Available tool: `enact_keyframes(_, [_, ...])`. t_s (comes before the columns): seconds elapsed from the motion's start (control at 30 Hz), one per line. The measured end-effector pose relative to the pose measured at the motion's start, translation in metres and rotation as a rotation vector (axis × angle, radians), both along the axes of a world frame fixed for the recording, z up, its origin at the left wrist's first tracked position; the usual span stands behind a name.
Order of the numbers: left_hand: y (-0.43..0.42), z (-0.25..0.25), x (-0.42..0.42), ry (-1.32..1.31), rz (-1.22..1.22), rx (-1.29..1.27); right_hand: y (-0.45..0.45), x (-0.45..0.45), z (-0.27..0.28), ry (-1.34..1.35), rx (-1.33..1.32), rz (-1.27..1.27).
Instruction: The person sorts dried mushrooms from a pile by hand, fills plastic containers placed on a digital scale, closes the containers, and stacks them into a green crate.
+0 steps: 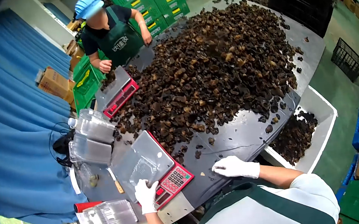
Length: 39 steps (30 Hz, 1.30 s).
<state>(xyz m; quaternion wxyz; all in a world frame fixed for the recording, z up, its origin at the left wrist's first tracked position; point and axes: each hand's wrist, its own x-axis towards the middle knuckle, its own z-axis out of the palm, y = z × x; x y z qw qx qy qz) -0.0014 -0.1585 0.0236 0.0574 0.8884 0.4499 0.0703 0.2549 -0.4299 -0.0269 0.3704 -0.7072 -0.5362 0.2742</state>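
Note:
My left hand [146,196], in a white glove, is at the near edge of a red digital scale [174,181], its thumb apart from the fingers. A clear plastic tray [145,167] lies on the scale's pan just beyond the fingertips; whether they touch it I cannot tell. My right hand [235,167], also gloved, rests near the table's front edge with its fingers stretched out and nothing in them. Beyond both hands a large heap of dark wood ear mushrooms [209,65] covers much of the grey table [234,138].
Stacked clear containers [92,136] and a wooden-handled knife [116,181] lie left of the scale, more clear trays [111,217] nearer me. A white bin [324,132] holds mushrooms at right. Across the table a co-worker [114,33] stands by a second red scale [121,97].

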Motion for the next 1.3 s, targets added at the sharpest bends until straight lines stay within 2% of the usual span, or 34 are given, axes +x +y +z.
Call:
enact_keyframes(0.13, [-0.003, 0.016, 0.016, 0.1, 0.068, -0.206, -0.022, 0.021, -0.015, -0.002, -0.051, -0.067])
enact_keyframes(0.2, [-0.009, 0.003, 0.022, -0.092, -0.107, 0.219, -0.03, 0.034, -0.012, -0.007, -0.089, -0.097])
enact_keyframes(0.27, [-0.034, 0.016, 0.057, -0.335, -0.12, 0.134, -0.037, 0.043, -0.022, -0.063, -0.035, -0.199])
enact_keyframes(0.33, [-0.067, 0.017, 0.096, -0.562, -0.121, -0.102, -0.041, 0.055, -0.026, -0.041, -0.012, -0.323])
enact_keyframes(0.47, [-0.12, -0.043, 0.148, -0.433, -0.262, -0.289, -0.041, 0.08, -0.045, -0.039, -0.01, -0.558])
enact_keyframes(0.6, [-0.128, -0.114, 0.179, -0.239, -0.211, -0.311, -0.039, 0.113, -0.048, 0.044, -0.087, -0.728])
enact_keyframes(0.7, [-0.133, -0.132, 0.205, -0.143, -0.23, -0.234, -0.03, 0.142, -0.063, 0.064, -0.063, -0.83])
enact_keyframes(0.8, [-0.132, -0.128, 0.235, -0.245, -0.325, -0.246, -0.009, 0.165, -0.086, -0.08, -0.03, -0.904])
enact_keyframes(0.87, [-0.128, -0.13, 0.257, -0.251, -0.372, -0.235, 0.01, 0.171, -0.074, 0.002, -0.072, -0.88])
enact_keyframes(0.93, [-0.116, -0.13, 0.279, -0.222, -0.438, -0.125, 0.033, 0.172, -0.072, -0.14, -0.08, -0.825])
enact_keyframes(1.0, [-0.101, -0.127, 0.298, -0.117, -0.445, -0.033, 0.054, 0.17, -0.063, 0.028, -0.199, -0.744])
enact_keyframes(1.07, [-0.081, -0.128, 0.307, -0.071, -0.409, 0.035, 0.069, 0.163, -0.045, -0.047, -0.346, -0.657])
enact_keyframes(1.13, [-0.067, -0.12, 0.307, -0.096, -0.372, 0.098, 0.076, 0.156, -0.064, -0.169, -0.128, -0.552])
enact_keyframes(1.2, [-0.055, -0.118, 0.301, -0.152, -0.339, 0.118, 0.078, 0.149, -0.064, -0.194, -0.034, -0.361])
enact_keyframes(1.27, [-0.043, -0.112, 0.294, -0.288, -0.351, 0.133, 0.079, 0.146, -0.051, -0.134, -0.082, -0.211])
enact_keyframes(1.3, [-0.038, -0.105, 0.293, -0.341, -0.336, 0.113, 0.084, 0.15, -0.045, -0.135, -0.059, -0.216])
